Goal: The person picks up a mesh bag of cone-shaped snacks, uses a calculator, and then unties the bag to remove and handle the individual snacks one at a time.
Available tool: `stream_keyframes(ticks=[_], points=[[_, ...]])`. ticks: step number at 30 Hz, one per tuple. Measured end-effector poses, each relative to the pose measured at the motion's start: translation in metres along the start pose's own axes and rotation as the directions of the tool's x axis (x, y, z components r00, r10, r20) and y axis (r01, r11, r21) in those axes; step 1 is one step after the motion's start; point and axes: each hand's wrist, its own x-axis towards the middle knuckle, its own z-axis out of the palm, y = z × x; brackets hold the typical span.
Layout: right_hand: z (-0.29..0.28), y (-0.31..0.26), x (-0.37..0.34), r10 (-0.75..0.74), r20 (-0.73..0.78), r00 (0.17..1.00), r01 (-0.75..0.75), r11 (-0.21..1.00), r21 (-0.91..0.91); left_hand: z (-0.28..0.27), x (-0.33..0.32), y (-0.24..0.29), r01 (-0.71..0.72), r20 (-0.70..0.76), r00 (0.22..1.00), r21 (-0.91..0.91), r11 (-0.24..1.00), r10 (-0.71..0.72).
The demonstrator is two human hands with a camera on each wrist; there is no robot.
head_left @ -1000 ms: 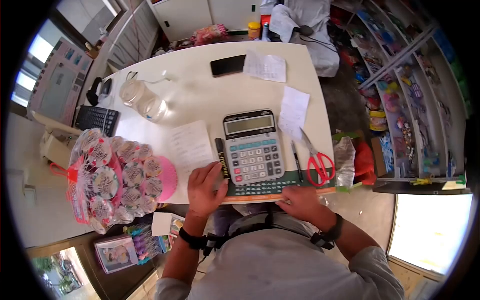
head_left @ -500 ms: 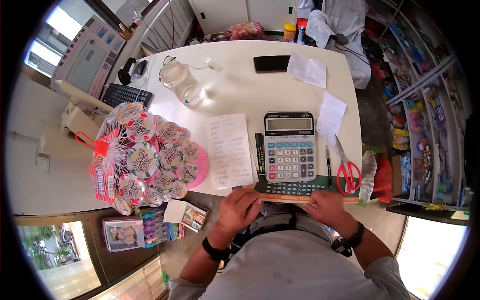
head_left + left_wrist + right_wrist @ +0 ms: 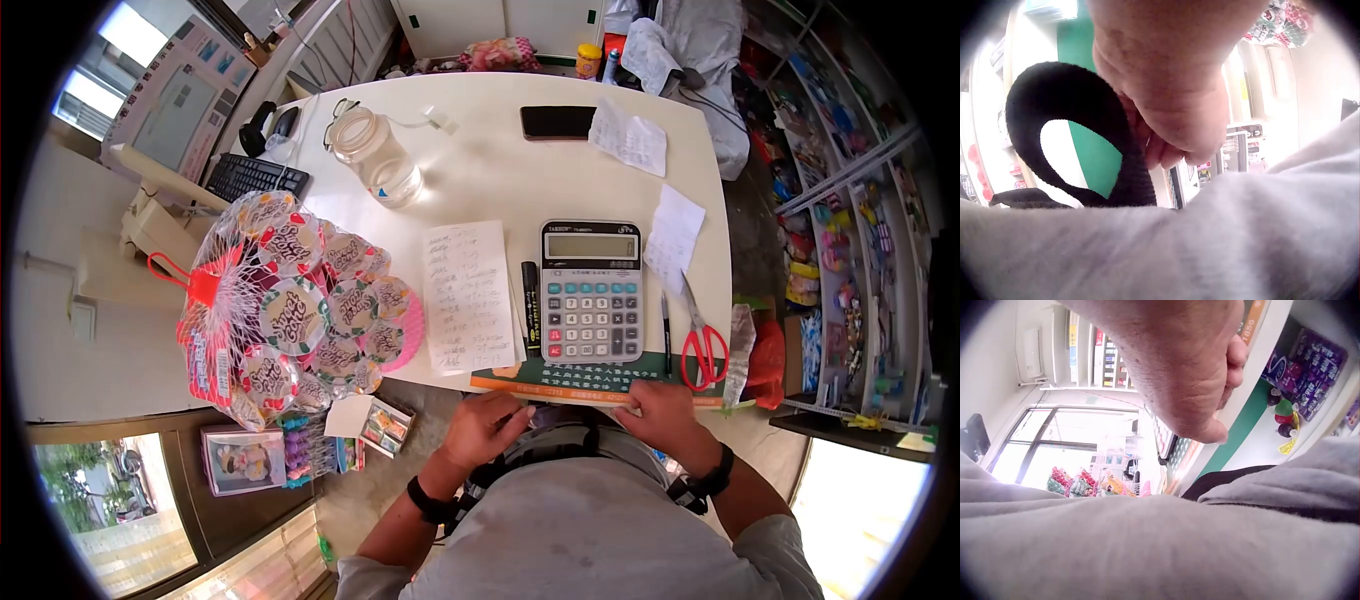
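My left hand (image 3: 484, 430) hovers at the table's front edge with loosely bent fingers, nothing visible in it. In the left wrist view its fingers (image 3: 1169, 150) hang down beside a black strap loop (image 3: 1063, 94). At the front edge, right of centre, my right hand (image 3: 662, 416) rests with relaxed, bent fingers over the green and orange printed strip (image 3: 560, 378). A calculator (image 3: 590, 290) lies between and beyond the hands. Left of it are a black marker (image 3: 531, 310) and a handwritten sheet (image 3: 470, 297). A pen (image 3: 666, 335) and red-handled scissors (image 3: 705, 350) lie to its right.
A net bag of round-lidded cups (image 3: 295, 315) stands at the table's left. Behind it are a glass jar (image 3: 375, 160) and keyboard (image 3: 258, 180). A phone (image 3: 557, 122) and two paper slips (image 3: 628, 138) lie farther back. Stocked shelves (image 3: 850, 230) line the right.
My left hand has left the sheet and marker and drawn back to the table's front edge, uncovering the sheet's lower end. The right hand stays at the edge. The head view has shifted left.
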Motion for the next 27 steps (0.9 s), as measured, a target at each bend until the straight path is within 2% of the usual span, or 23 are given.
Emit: stream_keyframes(ticks=[2, 6, 9, 11, 15, 18, 21, 27], points=[[-0.002, -0.001, 0.001, 0.001, 0.014, 1.000, -0.001, 1.000, -0.008, -0.001, 0.001, 0.003, 0.032, -0.004, 0.999, -0.037, 0.999, -0.032], [-0.008, -0.007, 0.004, 0.001, 0.072, 0.997, 0.002, 0.999, -0.042, -0.002, 0.001, -0.006, 0.156, 0.083, 0.986, -0.144, 0.977, -0.146], [-0.012, -0.025, 0.014, 0.056, 0.085, 0.995, -0.070, 0.981, 0.179, -0.006, 0.000, -0.013, 0.278, 0.180, 0.956, -0.302, 0.912, -0.232], [-0.011, -0.034, 0.023, 0.005, 0.070, 0.998, -0.015, 0.988, 0.152, -0.006, 0.000, -0.018, 0.330, 0.220, 0.940, -0.412, 0.849, -0.259], [-0.004, -0.041, 0.041, -0.111, -0.020, 0.994, 0.113, 0.982, 0.152, -0.009, 0.000, -0.021, 0.366, 0.268, 0.927, -0.477, 0.799, -0.264], [-0.006, -0.040, 0.052, -0.096, 0.043, 0.994, 0.091, 0.989, 0.114, -0.006, -0.001, -0.024, 0.414, 0.280, 0.909, -0.528, 0.742, -0.308], [-0.006, -0.033, 0.067, -0.157, -0.053, 0.986, 0.161, 0.985, 0.069, -0.006, -0.001, -0.020, 0.477, 0.292, 0.879, -0.568, 0.671, -0.378], [-0.012, -0.040, 0.096, -0.096, -0.310, 0.946, 0.130, 0.987, 0.091, -0.004, 0.000, -0.024, 0.471, 0.301, 0.881, -0.617, 0.631, -0.364]])
